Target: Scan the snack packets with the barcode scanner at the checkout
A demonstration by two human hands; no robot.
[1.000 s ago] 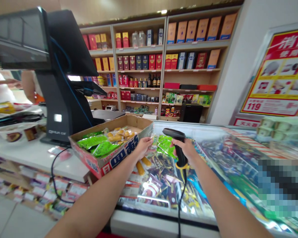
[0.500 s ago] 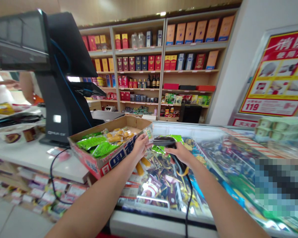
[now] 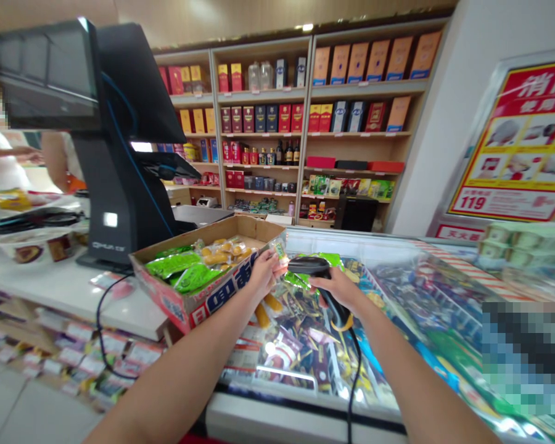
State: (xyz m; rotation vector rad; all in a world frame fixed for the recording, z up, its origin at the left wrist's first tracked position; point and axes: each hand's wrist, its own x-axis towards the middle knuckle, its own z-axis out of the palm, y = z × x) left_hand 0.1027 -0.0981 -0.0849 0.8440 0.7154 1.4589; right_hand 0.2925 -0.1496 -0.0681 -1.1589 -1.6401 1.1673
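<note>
My right hand (image 3: 335, 288) is wrapped round the grip of a black barcode scanner (image 3: 311, 266), its cord hanging down over the freezer. The scanner's head points left at a small clear packet with a printed label (image 3: 278, 248), pinched in my left hand (image 3: 264, 271). A reddish glow shows near the packet by the scanner's head. Beneath my left hand are yellow packaged pieces (image 3: 267, 308); whether they belong to the held packet I cannot tell. Just left stands an open cardboard box (image 3: 166, 302) with green packets (image 3: 189, 271) and yellow snack packs (image 3: 224, 251).
Under my hands is a glass-topped freezer (image 3: 300, 351) full of wrapped goods. A black checkout terminal (image 3: 120, 185) stands on the white counter (image 3: 65, 290) at left. Stacked pale cups (image 3: 513, 240) sit at right. Shelves of boxes (image 3: 259, 117) line the back; another person is at far left.
The whole view has shifted slightly right. A reddish glow now shows by the packet. Both hands keep their holds, and the scanner stays pointed at the packet.
</note>
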